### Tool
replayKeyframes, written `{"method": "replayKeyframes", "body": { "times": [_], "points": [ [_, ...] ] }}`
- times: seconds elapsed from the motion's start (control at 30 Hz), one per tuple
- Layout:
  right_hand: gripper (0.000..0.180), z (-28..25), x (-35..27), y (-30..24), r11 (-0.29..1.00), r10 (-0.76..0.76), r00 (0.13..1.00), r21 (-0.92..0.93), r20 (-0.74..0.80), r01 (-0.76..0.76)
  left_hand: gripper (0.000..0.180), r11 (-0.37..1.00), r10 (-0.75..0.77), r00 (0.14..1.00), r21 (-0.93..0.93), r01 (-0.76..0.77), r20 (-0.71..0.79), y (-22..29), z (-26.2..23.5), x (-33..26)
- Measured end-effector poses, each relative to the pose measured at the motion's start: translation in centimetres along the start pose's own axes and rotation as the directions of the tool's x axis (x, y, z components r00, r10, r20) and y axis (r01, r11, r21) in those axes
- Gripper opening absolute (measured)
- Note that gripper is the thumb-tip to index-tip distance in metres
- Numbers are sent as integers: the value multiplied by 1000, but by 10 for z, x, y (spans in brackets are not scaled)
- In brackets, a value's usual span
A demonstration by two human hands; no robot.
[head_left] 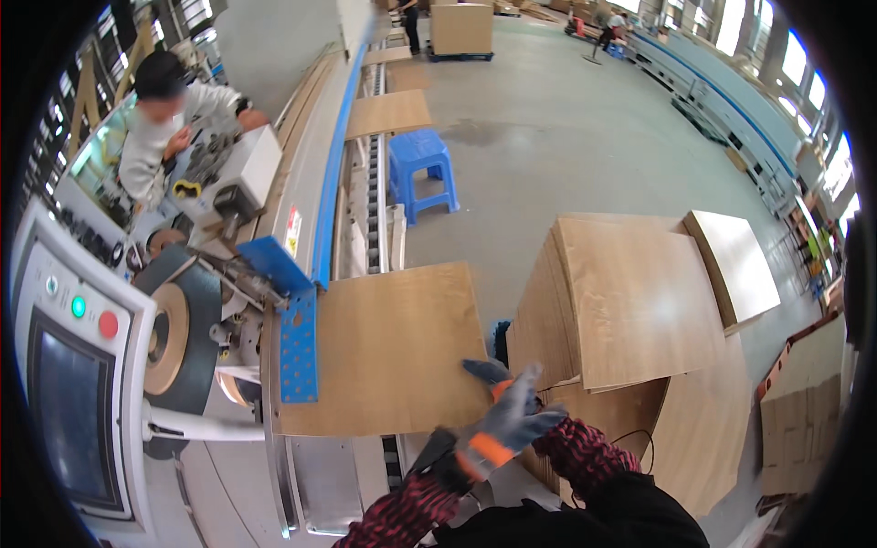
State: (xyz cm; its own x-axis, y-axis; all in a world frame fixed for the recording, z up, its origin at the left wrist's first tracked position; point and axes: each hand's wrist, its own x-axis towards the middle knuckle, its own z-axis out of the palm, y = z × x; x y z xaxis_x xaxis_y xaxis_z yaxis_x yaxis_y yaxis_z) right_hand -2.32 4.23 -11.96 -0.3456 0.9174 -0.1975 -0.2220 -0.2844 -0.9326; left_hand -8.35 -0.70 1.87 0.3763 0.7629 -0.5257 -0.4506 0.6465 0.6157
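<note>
A rectangular wood-grain panel (384, 352) lies flat on the machine's feed table, its far left part beside a perforated blue guard plate (298, 352). I wear grey gloves with orange bands. My left hand (512, 422) is over the panel's near right corner, fingers spread, with nothing visible in it. Partly hidden behind it, my right hand (486, 370) is at the panel's right edge with its visible fingers stretched out. Just right of both hands stands a tall stack of wood-grain panels (639, 301).
A control console (78, 402) with a screen and buttons stands at left. Beyond the blue-edged machine, a co-worker (164, 128) sits by a white box (251, 169). More panels (388, 112) lie along the rollers near a blue stool (423, 169). Cardboard (804, 411) stands at right.
</note>
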Motion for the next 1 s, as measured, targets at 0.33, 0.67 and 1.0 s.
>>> {"method": "replayKeyframes", "body": {
  "times": [0.33, 0.67, 1.0],
  "points": [
    [25, -32, 119, -6, 921, -389, 888, -127, -244, 368, 54, 515, 130, 991, 854, -73, 7, -24, 64, 80],
    [34, -27, -52, 68, 629, 178, 946, 771, -271, 103, 52, 851, -15, 1000, 524, 25, -24, -27, 64, 90],
    [51, -125, -257, -5, 548, 69, 861, 740, -503, 389, 38, 1000, 25, 984, 10, -27, 178, -87, -111, -33]
  ]
}}
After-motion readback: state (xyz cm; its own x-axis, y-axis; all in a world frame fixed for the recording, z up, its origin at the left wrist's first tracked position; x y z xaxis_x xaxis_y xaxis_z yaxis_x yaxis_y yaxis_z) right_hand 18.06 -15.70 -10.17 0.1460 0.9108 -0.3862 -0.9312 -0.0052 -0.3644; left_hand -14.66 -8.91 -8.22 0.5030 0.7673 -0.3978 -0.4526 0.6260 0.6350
